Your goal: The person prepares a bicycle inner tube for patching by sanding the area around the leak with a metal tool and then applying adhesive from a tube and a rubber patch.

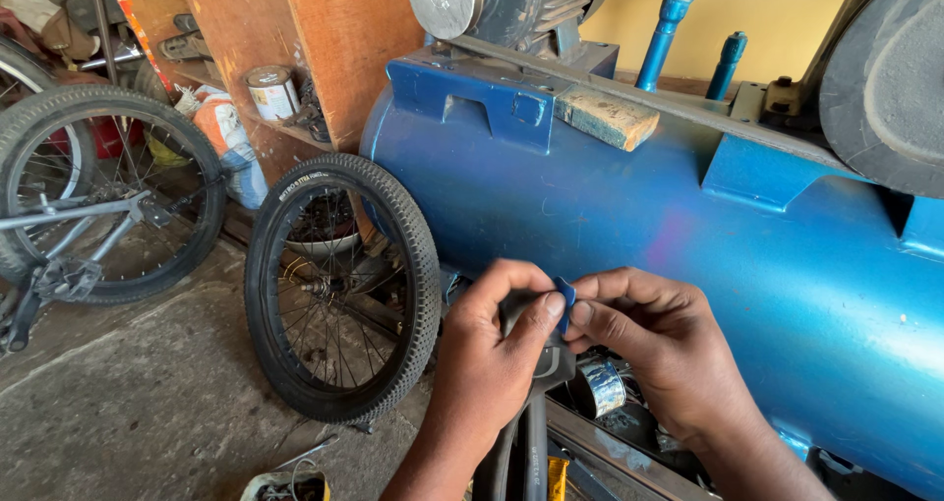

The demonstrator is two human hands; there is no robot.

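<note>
My left hand (489, 349) and my right hand (657, 344) meet in front of a big blue compressor tank (629, 226). Between the thumbs and forefingers of both hands sits a small blue patch-like piece (565, 294). It lies on a dark rubber inner tube (551, 363) that my left hand grips; the tube hangs down below my hands. Most of the small piece is hidden by my fingers.
A small black bicycle wheel (339, 285) leans against the tank at the left. Farther left stands another bicycle wheel with its frame (108, 191). A wooden block (607, 117) rests on the tank's bracket. A tin (272, 91) sits on a wooden shelf. Concrete floor (128, 393) lies below.
</note>
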